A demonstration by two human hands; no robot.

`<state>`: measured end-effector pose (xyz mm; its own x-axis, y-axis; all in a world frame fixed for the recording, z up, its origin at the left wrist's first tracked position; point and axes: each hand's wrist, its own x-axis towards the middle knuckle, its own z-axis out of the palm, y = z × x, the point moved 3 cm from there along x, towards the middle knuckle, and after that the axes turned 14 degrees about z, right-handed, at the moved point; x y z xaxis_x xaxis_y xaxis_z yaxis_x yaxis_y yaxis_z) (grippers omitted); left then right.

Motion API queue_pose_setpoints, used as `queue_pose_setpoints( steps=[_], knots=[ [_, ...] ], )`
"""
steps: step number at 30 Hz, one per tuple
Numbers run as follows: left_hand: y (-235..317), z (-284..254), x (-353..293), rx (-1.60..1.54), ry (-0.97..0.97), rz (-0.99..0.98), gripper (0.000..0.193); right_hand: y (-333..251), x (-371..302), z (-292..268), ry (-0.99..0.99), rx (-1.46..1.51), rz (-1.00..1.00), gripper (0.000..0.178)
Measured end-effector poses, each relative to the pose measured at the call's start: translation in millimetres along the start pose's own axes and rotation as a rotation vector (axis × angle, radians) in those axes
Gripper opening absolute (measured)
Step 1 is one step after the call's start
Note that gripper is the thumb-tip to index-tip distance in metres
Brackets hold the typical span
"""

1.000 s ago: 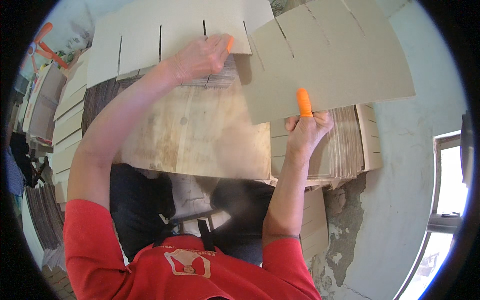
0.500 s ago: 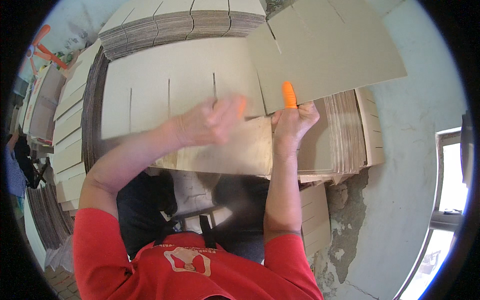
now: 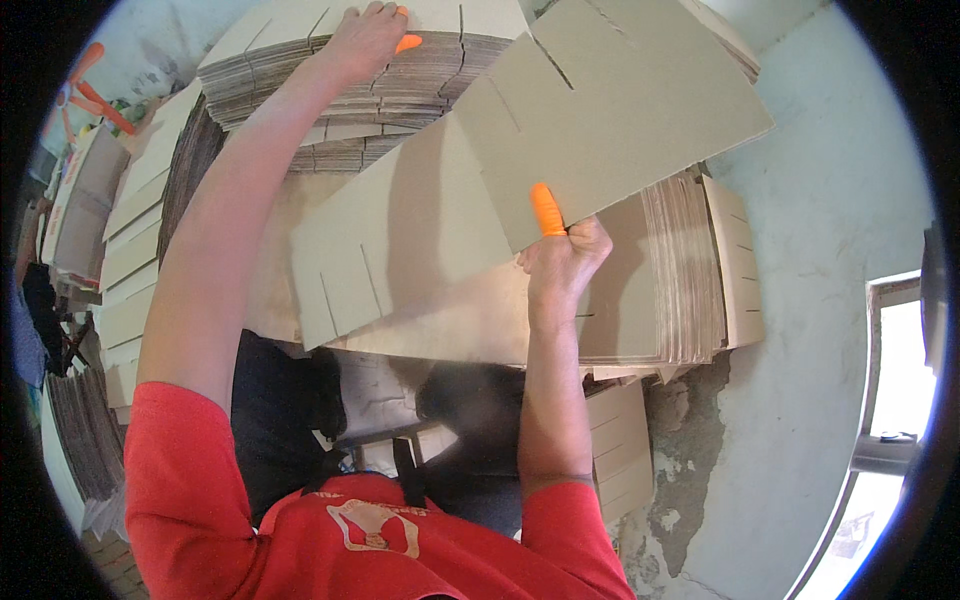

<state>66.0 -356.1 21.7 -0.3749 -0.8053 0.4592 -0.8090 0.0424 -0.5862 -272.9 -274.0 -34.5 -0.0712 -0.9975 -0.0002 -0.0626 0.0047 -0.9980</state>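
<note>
My right hand (image 3: 568, 258) is closed on the near edge of a slotted cardboard sheet (image 3: 640, 110), its thumb in an orange finger cover pressed on top. The sheet slants up toward the far right. From under its left end a second slotted cardboard piece (image 3: 440, 190) reaches down to the left; I cannot tell whether the two are joined. At the back my left hand (image 3: 372, 42), with orange covers on the thumb and a finger, lies with fingers spread on top of a tall stack of slotted cardboard (image 3: 390, 75).
Beneath the sheets is a pale brown board surface (image 3: 460, 310). More cardboard stacks stand at the right (image 3: 690, 270) and along the left (image 3: 135, 260). A peeling wall (image 3: 800, 240) and a bright window (image 3: 895, 350) bound the right side. An orange-bladed fan (image 3: 85, 95) is far left.
My left hand has moved from the middle to the far stack. The cardboard pieces have turned, the left one swinging nearer to me. My right hand, still gripping, has shifted slightly left and nearer.
</note>
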Motion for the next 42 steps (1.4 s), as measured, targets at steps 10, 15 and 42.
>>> queue_pose_setpoints(
  steps=[10, 15, 42],
  knots=[
    [20, -24, 10, -0.186, 0.074, 0.111, 0.025, 5, 0, 4, 0.050, -0.021, -0.172, 0.039],
    [42, -47, 14, -0.068, -0.051, 0.248, 0.033, 4, 0, 2, 0.064, -0.048, -0.179, 0.047],
    [146, -140, -38, -0.203, -0.179, 0.347, 0.027, -38, 5, -44, -0.004, -0.183, -0.205, 0.022]
  ],
)
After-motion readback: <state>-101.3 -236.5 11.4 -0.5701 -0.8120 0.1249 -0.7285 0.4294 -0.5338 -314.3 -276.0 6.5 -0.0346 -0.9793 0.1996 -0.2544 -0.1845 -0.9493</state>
